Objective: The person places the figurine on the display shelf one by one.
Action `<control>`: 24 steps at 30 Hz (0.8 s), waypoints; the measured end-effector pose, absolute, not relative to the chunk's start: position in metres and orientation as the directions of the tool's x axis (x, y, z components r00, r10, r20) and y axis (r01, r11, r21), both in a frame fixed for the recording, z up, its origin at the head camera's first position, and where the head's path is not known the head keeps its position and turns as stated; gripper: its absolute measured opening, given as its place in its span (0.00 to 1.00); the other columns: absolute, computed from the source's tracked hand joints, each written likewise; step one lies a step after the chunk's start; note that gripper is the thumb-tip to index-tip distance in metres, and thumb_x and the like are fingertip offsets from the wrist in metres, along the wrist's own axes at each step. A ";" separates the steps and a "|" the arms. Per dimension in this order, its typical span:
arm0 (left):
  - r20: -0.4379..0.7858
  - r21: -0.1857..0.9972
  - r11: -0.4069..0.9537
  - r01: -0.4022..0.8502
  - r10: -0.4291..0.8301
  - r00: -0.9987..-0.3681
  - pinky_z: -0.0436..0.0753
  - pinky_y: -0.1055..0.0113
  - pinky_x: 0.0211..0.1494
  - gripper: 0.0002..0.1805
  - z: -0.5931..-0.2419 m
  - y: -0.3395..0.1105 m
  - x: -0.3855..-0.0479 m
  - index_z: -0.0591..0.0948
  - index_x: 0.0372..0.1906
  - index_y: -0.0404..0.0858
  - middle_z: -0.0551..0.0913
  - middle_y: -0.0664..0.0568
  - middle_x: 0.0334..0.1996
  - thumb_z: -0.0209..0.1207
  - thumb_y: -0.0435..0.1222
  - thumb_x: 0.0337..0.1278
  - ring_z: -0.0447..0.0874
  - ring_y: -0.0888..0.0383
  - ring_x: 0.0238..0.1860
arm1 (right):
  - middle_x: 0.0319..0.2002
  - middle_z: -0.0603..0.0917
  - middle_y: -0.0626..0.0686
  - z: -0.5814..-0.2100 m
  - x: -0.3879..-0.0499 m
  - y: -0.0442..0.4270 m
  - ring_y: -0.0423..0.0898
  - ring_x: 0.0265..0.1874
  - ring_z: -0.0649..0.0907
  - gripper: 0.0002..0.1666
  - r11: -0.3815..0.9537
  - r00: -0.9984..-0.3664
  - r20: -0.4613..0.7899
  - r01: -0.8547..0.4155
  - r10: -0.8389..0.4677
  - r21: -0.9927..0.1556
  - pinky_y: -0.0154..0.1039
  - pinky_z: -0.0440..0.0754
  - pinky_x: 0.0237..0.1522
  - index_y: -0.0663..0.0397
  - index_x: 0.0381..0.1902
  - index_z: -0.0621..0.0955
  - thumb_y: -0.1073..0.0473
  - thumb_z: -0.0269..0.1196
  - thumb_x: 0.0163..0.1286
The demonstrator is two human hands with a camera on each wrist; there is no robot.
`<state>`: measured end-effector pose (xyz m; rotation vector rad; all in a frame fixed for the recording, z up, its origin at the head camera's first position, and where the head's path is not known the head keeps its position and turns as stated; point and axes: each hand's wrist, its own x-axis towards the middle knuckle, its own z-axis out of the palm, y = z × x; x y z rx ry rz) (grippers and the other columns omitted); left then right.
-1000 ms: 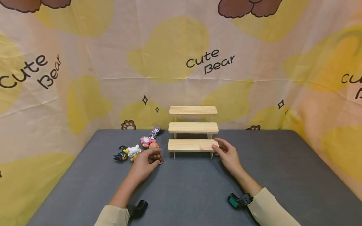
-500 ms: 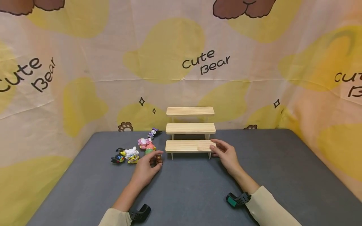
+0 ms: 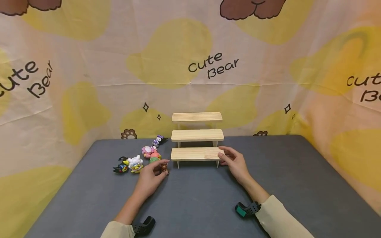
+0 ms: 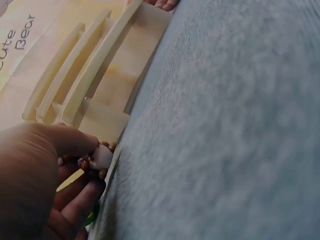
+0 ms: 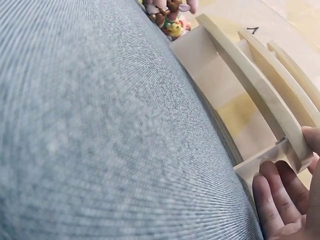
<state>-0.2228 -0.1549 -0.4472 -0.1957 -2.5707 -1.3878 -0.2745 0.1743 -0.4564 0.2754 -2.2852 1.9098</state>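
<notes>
My left hand (image 3: 148, 180) pinches a small brown figurine (image 3: 164, 167) between thumb and fingers, low over the table, just left of a three-tier wooden display stand (image 3: 194, 153). The left wrist view shows the brown figurine (image 4: 101, 159) with a pale part facing out; fingers cover much of it. At the stand's right end, my right hand (image 3: 236, 165) grips the lowest shelf. In the right wrist view its thumb lies on the shelf board (image 5: 260, 95), and the other fingers are below, by the translucent leg (image 5: 265, 155).
Left of the stand lie several figurines: a white one (image 3: 135, 163), a black one (image 3: 120, 167), a pink one (image 3: 148, 151), a purple-and-black one (image 3: 158, 140) and a red-and-green one (image 3: 154, 156). A patterned cloth (image 3: 166, 56) hangs behind the grey table (image 3: 196, 201).
The head view has turned slightly, so the scene slides left. My left hand has shifted a little to the right relative to the stand, staying around the brown figurine. My right hand keeps its grip.
</notes>
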 end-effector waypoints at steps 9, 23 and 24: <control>0.233 0.807 0.546 0.223 0.053 -0.971 0.87 0.59 0.55 0.21 -0.426 -0.154 -0.223 0.85 0.56 0.41 0.88 0.43 0.48 0.66 0.26 0.57 0.86 0.53 0.49 | 0.50 0.82 0.67 -0.458 -0.276 0.174 0.37 0.32 0.86 0.23 0.156 -0.973 0.230 -0.232 -0.032 -0.960 0.33 0.87 0.37 0.59 0.61 0.81 0.57 0.66 0.71; 0.299 0.802 0.524 0.286 0.063 -0.952 0.85 0.53 0.59 0.22 -0.390 -0.130 -0.238 0.84 0.58 0.42 0.88 0.45 0.48 0.67 0.28 0.58 0.85 0.51 0.52 | 0.42 0.83 0.64 -0.456 -0.275 0.175 0.38 0.31 0.86 0.23 0.164 -0.974 0.225 -0.228 -0.034 -0.960 0.34 0.87 0.36 0.56 0.61 0.81 0.57 0.66 0.71; 0.299 0.805 0.517 0.290 0.068 -0.952 0.85 0.53 0.59 0.21 -0.388 -0.128 -0.240 0.84 0.58 0.42 0.87 0.45 0.48 0.67 0.28 0.58 0.85 0.51 0.52 | 0.42 0.83 0.64 -0.456 -0.276 0.175 0.38 0.31 0.86 0.23 0.162 -0.974 0.225 -0.228 -0.036 -0.960 0.34 0.87 0.36 0.56 0.61 0.81 0.57 0.66 0.71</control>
